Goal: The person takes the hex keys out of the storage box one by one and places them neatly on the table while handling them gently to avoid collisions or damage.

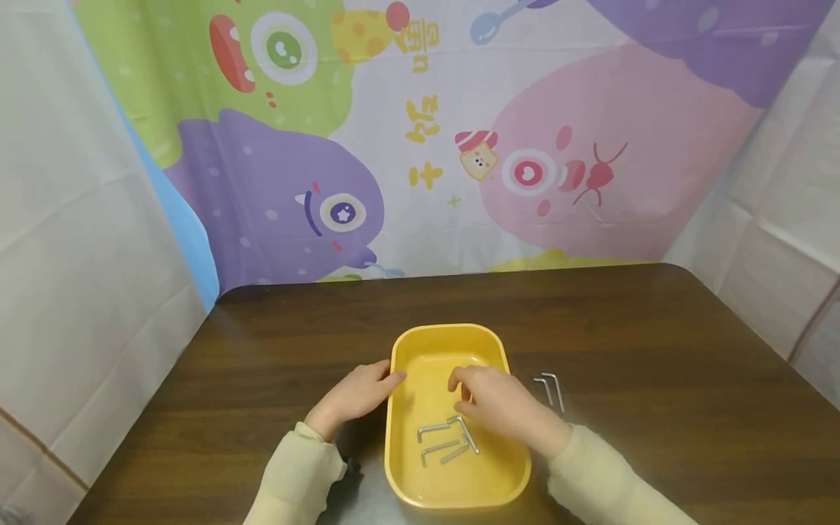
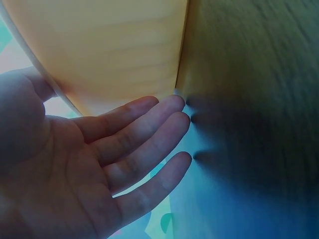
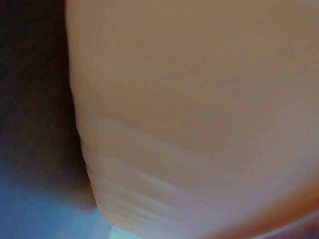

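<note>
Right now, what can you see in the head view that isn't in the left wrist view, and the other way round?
Only the head view shows the right hand over the yellow box, the bent metal rods lying in it, and two more rods on the table to its right.

Only the left wrist view shows the palm side of the left hand, with fingertips seemingly touching the table.

Both show the left hand, the yellow box and part of the table.
</note>
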{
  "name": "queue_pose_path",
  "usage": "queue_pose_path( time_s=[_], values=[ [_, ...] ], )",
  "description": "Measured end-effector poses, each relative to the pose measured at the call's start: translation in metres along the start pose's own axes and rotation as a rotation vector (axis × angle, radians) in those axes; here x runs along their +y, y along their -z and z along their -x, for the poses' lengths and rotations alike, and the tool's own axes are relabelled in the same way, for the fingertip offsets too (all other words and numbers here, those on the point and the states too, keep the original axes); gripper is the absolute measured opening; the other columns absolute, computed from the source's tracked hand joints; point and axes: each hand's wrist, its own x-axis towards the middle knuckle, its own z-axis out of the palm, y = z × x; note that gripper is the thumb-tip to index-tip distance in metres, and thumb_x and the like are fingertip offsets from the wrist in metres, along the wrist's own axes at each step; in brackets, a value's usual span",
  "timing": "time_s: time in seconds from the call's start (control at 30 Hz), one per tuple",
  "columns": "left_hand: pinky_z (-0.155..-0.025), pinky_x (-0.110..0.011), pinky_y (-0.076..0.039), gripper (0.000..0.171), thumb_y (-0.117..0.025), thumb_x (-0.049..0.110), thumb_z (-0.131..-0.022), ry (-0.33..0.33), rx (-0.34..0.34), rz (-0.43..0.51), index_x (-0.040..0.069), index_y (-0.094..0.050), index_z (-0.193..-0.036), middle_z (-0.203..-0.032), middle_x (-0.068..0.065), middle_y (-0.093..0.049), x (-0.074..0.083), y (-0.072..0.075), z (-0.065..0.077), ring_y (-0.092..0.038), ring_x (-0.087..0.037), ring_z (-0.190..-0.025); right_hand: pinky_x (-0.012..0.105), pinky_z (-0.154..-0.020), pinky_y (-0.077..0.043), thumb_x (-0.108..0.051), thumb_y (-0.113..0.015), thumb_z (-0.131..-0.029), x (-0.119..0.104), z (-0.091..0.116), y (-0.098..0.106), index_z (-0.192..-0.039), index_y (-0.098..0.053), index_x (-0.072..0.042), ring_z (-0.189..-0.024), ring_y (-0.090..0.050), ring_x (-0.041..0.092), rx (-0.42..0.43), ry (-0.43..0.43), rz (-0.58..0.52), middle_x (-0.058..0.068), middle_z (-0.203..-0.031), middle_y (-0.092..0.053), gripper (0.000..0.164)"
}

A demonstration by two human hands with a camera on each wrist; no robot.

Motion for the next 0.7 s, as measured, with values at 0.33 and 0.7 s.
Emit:
queue_pose_path(
  time_s=[0.33,0.7],
  values=[
    [-0.076,-0.035,-0.044,0.030,-0.043,0.037,-0.094,0.008,-0.001,0.001,0.014,-0.058,-0.106,-0.088,0.000,-0.061,0.000,0.001,0.000,-0.053,-0.014,-0.079,0.024,-0.052,-0.037,-0.021,-0.069,-0.075,0.001,0.000,-0.007,-0.092,-0.062,-0.012,-0.060,-0.045,0.008,-0.048,0.020,0.054,-0.006,-0.067,-0.051,0.021],
    [-0.077,-0.036,-0.044,0.031,-0.043,0.037,-0.094,0.000,-0.003,0.007,0.013,-0.058,-0.107,-0.089,0.000,-0.061,0.000,0.000,0.000,-0.054,-0.013,-0.080,0.029,-0.050,-0.039,-0.024,-0.067,-0.073,0.000,0.003,-0.014,-0.088,-0.062,-0.015,-0.064,-0.052,0.012,-0.039,0.040,0.214,-0.003,-0.075,-0.060,0.018]
  ],
)
